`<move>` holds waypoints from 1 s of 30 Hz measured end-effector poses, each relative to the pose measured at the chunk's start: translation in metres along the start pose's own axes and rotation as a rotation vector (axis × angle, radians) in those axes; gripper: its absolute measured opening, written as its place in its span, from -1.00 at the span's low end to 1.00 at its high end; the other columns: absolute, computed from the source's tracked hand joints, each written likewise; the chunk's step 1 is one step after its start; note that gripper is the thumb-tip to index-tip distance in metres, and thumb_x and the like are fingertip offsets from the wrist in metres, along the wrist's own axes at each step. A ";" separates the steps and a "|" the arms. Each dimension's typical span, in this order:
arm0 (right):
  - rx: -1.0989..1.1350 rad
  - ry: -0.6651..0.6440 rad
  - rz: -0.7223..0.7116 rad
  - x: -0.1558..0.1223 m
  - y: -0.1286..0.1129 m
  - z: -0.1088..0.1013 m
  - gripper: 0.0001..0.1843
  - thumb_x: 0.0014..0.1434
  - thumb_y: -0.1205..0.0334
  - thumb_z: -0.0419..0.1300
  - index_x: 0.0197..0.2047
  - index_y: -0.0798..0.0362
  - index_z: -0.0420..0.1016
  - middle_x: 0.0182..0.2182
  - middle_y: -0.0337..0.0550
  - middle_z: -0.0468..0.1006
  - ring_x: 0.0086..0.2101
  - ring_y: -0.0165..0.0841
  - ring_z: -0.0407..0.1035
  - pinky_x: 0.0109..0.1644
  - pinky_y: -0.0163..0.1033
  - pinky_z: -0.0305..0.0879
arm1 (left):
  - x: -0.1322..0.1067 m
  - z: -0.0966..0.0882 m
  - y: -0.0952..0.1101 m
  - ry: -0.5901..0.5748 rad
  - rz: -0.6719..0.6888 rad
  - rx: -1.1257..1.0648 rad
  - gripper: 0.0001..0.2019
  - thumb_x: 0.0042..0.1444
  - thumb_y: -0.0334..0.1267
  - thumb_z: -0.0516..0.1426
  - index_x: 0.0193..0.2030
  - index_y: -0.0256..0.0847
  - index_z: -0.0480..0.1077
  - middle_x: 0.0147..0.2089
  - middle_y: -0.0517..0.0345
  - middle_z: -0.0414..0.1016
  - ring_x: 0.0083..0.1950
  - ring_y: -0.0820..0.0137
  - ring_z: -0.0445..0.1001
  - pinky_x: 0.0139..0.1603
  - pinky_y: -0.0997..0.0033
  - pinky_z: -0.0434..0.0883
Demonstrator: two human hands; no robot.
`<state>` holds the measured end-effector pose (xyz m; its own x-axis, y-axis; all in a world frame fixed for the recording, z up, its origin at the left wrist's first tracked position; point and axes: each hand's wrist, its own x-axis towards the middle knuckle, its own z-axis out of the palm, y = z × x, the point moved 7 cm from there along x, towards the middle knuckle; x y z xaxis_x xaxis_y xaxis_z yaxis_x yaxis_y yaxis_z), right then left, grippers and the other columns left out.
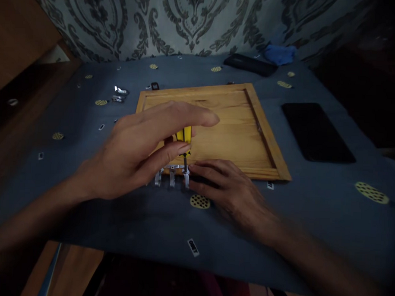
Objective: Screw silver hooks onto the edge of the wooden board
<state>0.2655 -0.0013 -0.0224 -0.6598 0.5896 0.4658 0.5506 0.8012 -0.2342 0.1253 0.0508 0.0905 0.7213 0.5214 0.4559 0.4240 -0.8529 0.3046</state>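
My left hand [132,150] is closed around the yellow-and-black handle of a screwdriver [185,136], its index finger reaching out past the handle. The dark shaft points down at the right end of a small metal hook rail [172,168]. This rail, with three hooks hanging down, lies along the near edge of a wooden frame with a recessed panel [224,131]. From the right, my right hand [230,188] presses its fingertips and thumb around the rail's right end and the frame's edge. Whether a screw sits under the tip is too small to tell.
Loose shiny metal pieces [120,94] lie at the left beyond the frame. A black phone-like slab [317,131] rests on the right, with a dark case [250,65] and blue cloth [280,54] at the back. A blue patterned cover [117,225] spreads over the table.
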 end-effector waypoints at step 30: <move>-0.025 0.018 0.021 0.005 -0.002 -0.003 -0.64 0.35 0.44 0.10 0.10 0.01 0.60 0.10 -0.01 0.62 0.10 -0.11 0.41 0.13 0.06 0.43 | -0.004 0.002 -0.004 0.049 -0.111 -0.177 -0.50 0.28 -0.40 0.22 0.30 0.07 0.28 0.29 0.22 0.45 0.10 0.33 0.58 0.08 0.31 0.63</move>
<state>0.2630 -0.0004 -0.0170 -0.6389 0.6040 0.4764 0.5772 0.7858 -0.2223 0.1219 0.0519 0.0862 0.6464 0.6161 0.4502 0.3936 -0.7746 0.4951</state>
